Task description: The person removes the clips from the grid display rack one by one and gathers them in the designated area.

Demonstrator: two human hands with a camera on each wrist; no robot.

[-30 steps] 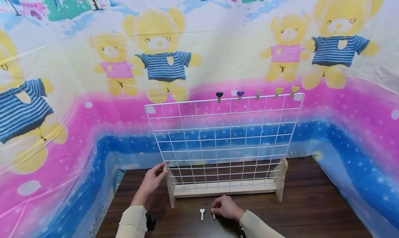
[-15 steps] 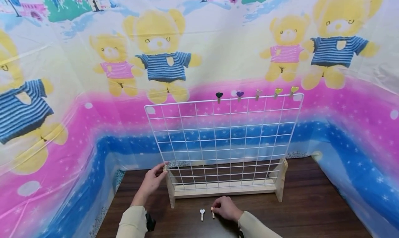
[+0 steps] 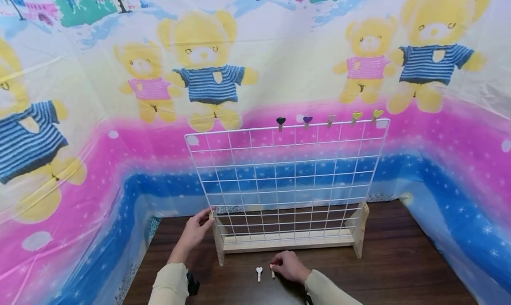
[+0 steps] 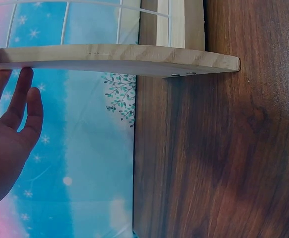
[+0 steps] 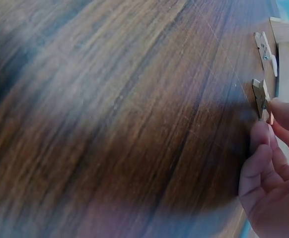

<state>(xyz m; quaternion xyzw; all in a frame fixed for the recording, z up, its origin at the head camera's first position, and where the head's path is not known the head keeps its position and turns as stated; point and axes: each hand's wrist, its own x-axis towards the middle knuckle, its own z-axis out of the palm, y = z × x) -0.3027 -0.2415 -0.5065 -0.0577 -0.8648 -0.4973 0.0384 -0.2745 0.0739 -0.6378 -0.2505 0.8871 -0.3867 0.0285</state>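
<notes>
Left hand [image 3: 195, 229] grips side of wooden stand [image 3: 255, 247] between thumb and fingers. Right hand [image 3: 292, 267] pinches orange-topped peg [image 3: 273, 275] at dark table [image 3: 407, 260]; white heart peg [image 3: 259, 273] just beside. Beyond, five heart pegs [image 3: 307, 120] along top of wire grid [image 3: 295, 178].

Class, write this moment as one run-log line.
left hand: grips wooden stand | right hand: pinches small clip | white heart clip: lies on table | wire grid: five heart clips on top edge

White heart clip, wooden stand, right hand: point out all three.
White heart clip [image 3: 259, 271]: head view, on its heart.
Wooden stand [image 3: 289, 246]: head view, on its crossbar's front.
Right hand [image 3: 291, 266]: head view, on the back of the hand.
</notes>
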